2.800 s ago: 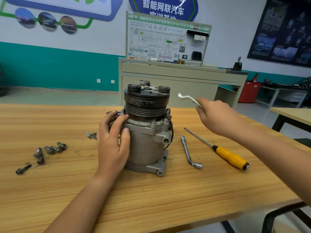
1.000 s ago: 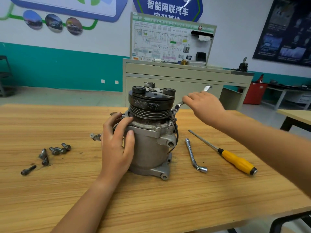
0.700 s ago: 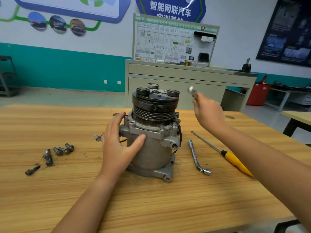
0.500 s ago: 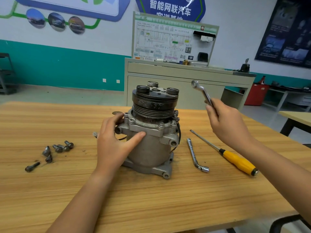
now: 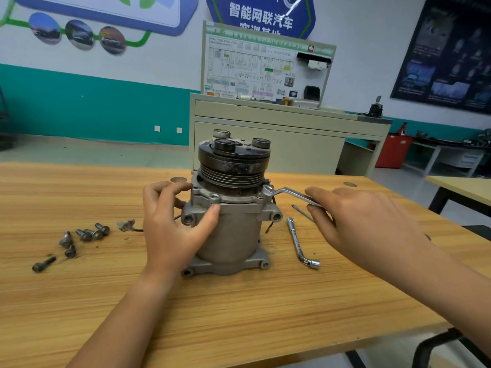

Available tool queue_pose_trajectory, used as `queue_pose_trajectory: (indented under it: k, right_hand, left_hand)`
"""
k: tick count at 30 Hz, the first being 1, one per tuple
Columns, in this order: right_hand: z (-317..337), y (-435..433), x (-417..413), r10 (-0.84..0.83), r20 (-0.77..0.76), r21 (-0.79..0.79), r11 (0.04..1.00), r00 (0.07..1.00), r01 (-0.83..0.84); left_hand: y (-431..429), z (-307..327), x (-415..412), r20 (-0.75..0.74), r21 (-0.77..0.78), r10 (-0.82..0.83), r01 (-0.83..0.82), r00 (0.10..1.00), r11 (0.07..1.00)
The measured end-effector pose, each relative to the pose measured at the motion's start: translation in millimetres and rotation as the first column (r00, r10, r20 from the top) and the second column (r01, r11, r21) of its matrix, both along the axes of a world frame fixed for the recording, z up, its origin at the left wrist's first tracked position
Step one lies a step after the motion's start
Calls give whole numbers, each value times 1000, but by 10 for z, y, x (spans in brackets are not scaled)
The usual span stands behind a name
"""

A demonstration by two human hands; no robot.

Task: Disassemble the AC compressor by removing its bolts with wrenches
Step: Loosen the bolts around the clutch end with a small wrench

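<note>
The left grip (image 5: pixel 170 229) clasps the compressor (image 5: pixel 233 227); the right grip (image 5: pixel 366 221), at 3 o'clock, pinches the wrench (image 5: pixel 286 192) set on its flange. The sign (image 5: pixel 261 17) at 12 o'clock reads "智能网联汽车".

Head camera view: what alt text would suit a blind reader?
A person's left hand grips an upright AC compressor on a wooden table while the right hand holds a wrench fitted onto its flange. Loose bolts lie to the left.

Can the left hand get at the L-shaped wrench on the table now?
Probably not directly: the left hand grips the compressor, which stands between it and the L-shaped wrench; the right hand, holding the ring wrench, is nearer.
</note>
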State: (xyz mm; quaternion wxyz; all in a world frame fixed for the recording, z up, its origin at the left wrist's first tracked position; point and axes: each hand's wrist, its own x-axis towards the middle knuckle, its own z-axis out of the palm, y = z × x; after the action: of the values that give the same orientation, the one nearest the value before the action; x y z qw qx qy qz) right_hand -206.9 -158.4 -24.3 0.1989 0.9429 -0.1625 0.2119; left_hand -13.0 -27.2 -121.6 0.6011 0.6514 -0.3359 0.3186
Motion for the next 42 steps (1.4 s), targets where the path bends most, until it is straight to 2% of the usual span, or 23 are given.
queue_pose_trajectory:
  k: [6,9,13,20,24,26,30,32,34,36,42]
  right_hand:
    - [46,-42,86,-74,-40,-13,997,996,74]
    - [63,-37,189,-91,-70,-46,995,993,88]
    - [54,-42,264,-134,-146,-125,985,980,116]
    - [135,94,325,-190,-326,-310,947,926,85]
    - [189,-17,288,-102,-331,-216,976,938,30]
    - [241,-161,293,-82,-337,-222,975,938,6]
    - [202,-461,471,-97,-307,-308,951,947,-3]
    - [69,-618,589,-31,-280,-315,947,960,-61]
    - [-65,-764,712,128,-111,-347,924,986,-159]
    - [-156,-819,855,249,86,-362,910,965,-203]
    - [-149,-793,975,326,185,-357,901,927,-246]
  left_hand:
    - [-56,-14,-82,38,31,27,-28,999,999]
    - [-59,-20,-67,9,37,22,-23,1000,999]
    - [-64,-36,-44,-106,9,-49,50,993,999]
    - [-74,-55,-15,-117,72,-57,65,992,995]
    - [-99,-85,-3,-148,28,-108,113,983,993]
    - [-117,-111,16,-167,10,-124,128,978,992]
    - [-144,-170,74,-184,-9,-143,144,972,990]
    - [-155,-187,91,-174,-13,-151,151,973,988]
    - [-168,-191,100,-177,-21,-170,169,969,985]
    - [-173,-195,105,-192,-27,-192,191,962,981]
    - [-168,-209,106,-213,-36,-219,216,952,976]
